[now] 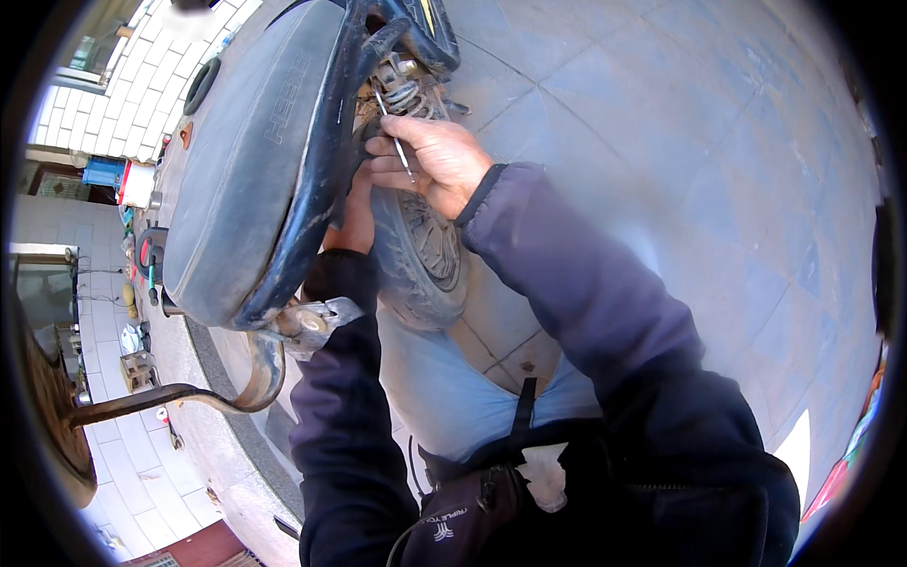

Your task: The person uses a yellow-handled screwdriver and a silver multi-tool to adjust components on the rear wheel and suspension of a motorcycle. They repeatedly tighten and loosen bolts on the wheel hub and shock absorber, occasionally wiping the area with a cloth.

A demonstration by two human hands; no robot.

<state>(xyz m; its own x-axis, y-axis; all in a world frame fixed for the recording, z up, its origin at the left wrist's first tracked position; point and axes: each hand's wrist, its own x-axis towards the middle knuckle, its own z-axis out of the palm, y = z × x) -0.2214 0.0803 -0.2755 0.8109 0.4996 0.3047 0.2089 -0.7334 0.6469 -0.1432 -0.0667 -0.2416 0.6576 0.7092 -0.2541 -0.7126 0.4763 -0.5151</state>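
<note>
Head view: bike (333, 142) at upper centre-left, with seat (241, 180) long and dark, edged by black trim along the right-hand side. Right hand (430, 161) just off the seat's right-hand edge, closed on a thin silver tool (401, 153), thumb and fingers bent about the shaft. Tool slanted, upper end pointing toward a spring (408, 98) with dirty coils, lower end jutting out past the fingers; impossible to tell whether tip and metal meet. Left hand (356, 215) beneath and just left of the right one, close against the same seat edge, reaching up with fingers mostly hidden; cannot tell whether grasping or loose. Wheel (402, 274) directly below both hands, with a worn, dusty tyre, standing near the left edge of the blue-grey tiled floor (652, 142). Bent metal bracket (321, 321) at the seat's lower edge, just over the left sleeve (340, 378), and next to it a rusty curved bar (260, 383) running off leftward. Right sleeve (586, 265) dark purple, stretched across the floor from the lower edge. Pale blue jeans (435, 387) below the wheel, with a dark waist bag (468, 515) in front. Farther off to the left, near a white tiled wall (123, 104), a loose tyre (201, 87), a blue box (102, 171) and a white bucket (138, 185).
</note>
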